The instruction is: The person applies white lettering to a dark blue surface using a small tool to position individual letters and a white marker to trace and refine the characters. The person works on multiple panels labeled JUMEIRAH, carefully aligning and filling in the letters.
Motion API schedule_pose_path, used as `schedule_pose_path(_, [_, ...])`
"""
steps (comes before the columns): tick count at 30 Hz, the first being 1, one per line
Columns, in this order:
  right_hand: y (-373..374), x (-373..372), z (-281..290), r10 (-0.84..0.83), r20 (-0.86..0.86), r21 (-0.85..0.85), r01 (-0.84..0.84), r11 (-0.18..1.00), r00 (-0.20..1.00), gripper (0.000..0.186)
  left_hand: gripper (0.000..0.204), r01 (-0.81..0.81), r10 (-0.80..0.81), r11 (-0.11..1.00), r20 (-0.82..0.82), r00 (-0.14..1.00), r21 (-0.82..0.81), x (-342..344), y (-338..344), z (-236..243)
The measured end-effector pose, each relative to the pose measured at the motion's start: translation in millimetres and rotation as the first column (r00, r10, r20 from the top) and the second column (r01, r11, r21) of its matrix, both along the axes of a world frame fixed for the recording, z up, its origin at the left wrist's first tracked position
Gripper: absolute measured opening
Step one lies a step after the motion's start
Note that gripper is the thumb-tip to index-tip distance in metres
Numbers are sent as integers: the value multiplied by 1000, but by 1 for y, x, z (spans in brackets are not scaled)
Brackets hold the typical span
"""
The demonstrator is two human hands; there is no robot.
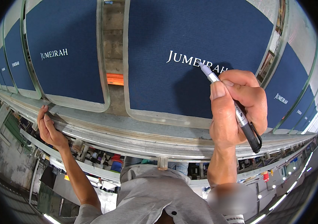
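My right hand (pixel 241 106) is closed around a marker pen (pixel 247 125) with a pale barrel and a black cap fitted on its back end. The pen's tip meets, or hovers just over, the white lettering (pixel 181 59) on a dark blue fabric piece (pixel 159 89); contact is hard to tell. This fabric lies on a glass-edged board (pixel 166 118) in front of me. To the left, my left hand (pixel 52 128) holds nothing and rests its loosely bent fingers at the metal rail's edge, below a second blue piece (pixel 65 78) with white lettering.
A long metal rail (pixel 140 138) runs across in front of my body. More boards with blue pieces line up at the left (pixel 15 63) and right (pixel 289 80). Between the two nearest boards is a gap with an orange bar (pixel 115 79). Assorted items (pixel 110 162) fill a shelf under the rail.
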State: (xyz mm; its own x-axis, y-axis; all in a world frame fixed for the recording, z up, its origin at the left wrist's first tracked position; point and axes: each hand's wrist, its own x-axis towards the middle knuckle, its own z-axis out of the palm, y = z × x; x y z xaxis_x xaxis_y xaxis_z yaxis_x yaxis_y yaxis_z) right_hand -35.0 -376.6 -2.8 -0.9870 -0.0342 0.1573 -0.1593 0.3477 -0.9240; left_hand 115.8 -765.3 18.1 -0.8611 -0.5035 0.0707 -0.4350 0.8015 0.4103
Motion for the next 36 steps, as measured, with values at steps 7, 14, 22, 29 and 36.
schedule_pose_path(7, [0, -1, -2, 8, -21, 13, -8, 1000, 1000, 14, 28, 8, -8, 1000, 3, 1000, -11, -2, 2, 1])
schedule_pose_path(14, [1, -1, 0, 8, -10, 27, -8, 1000, 1000, 14, 28, -19, 19, 1000, 6, 1000, -10, -1, 3, 0])
schedule_pose_path(22, [2, 1, 0, 13, -1, -14, -13, 1000, 1000, 12, 28, 1, -1, 1000, 0, 1000, -13, -1, 0, 0])
schedule_pose_path(29, [2, 0, 0, 18, -7, 12, -18, 1000, 1000, 12, 28, 6, -6, 1000, 10, 1000, -21, -1, 1, 1])
schedule_pose_path(36, [1, 1, 0, 9, -8, 11, -9, 1000, 1000, 13, 29, -10, 10, 1000, 7, 1000, -2, 0, 1, 0])
